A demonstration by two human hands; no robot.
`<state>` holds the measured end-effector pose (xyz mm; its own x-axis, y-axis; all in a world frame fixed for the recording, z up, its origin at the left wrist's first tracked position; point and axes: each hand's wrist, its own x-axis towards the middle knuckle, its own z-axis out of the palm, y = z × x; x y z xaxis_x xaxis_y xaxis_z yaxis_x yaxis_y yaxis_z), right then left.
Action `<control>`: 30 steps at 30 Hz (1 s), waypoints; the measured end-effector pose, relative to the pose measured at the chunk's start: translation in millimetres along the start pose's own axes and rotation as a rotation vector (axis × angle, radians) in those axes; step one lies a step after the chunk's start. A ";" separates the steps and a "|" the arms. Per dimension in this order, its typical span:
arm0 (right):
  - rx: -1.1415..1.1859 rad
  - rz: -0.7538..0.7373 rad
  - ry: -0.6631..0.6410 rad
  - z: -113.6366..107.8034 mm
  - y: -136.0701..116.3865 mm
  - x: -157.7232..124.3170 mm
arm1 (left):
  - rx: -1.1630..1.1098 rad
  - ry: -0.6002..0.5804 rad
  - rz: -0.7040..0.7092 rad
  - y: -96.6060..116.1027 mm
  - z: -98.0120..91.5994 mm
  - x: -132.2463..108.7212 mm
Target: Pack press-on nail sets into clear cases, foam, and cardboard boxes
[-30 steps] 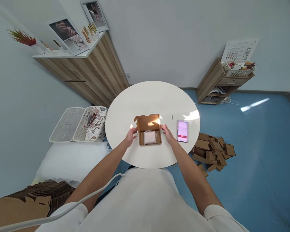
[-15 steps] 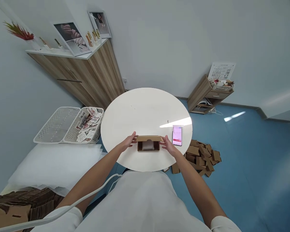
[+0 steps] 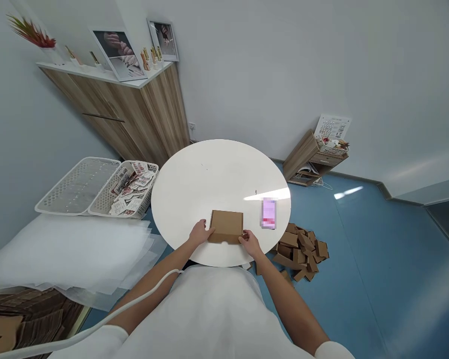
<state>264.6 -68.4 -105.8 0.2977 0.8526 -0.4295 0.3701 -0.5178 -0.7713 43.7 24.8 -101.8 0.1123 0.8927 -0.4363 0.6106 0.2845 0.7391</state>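
A small brown cardboard box (image 3: 226,225) lies shut on the near part of a round white table (image 3: 217,179). My left hand (image 3: 199,233) presses its fingers against the box's left front corner. My right hand (image 3: 250,242) grips the right front corner, fingers curled on the edge. What is inside the box is hidden by its lid.
A phone (image 3: 268,213) with a lit screen lies on the table right of the box. A heap of folded cardboard boxes (image 3: 301,247) lies on the blue floor. Left stand two white baskets (image 3: 97,187), one with packets, and white sheets (image 3: 67,249). A wooden cabinet (image 3: 134,109) stands behind.
The box lid went from standing open to folded down shut over the pink packet inside. Both hands slid from the box's sides to its front corners, and the view shifted.
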 end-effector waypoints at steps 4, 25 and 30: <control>-0.070 -0.061 0.111 1.2 -3.3 -10.4 | 0.000 0.017 0.106 -4.4 -3.9 -9.3; 0.058 -0.353 0.019 -19.5 -47.0 -8.1 | 0.297 -0.008 0.297 17.9 -28.1 -23.4; -0.019 -0.309 0.062 -21.0 -56.1 -5.1 | 0.416 0.057 0.308 24.1 -27.3 -29.0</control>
<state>260.8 -45.1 -50.5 0.2216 0.9642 -0.1458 0.4681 -0.2363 -0.8515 33.7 15.4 -57.3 0.3003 0.9340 -0.1936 0.8173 -0.1473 0.5570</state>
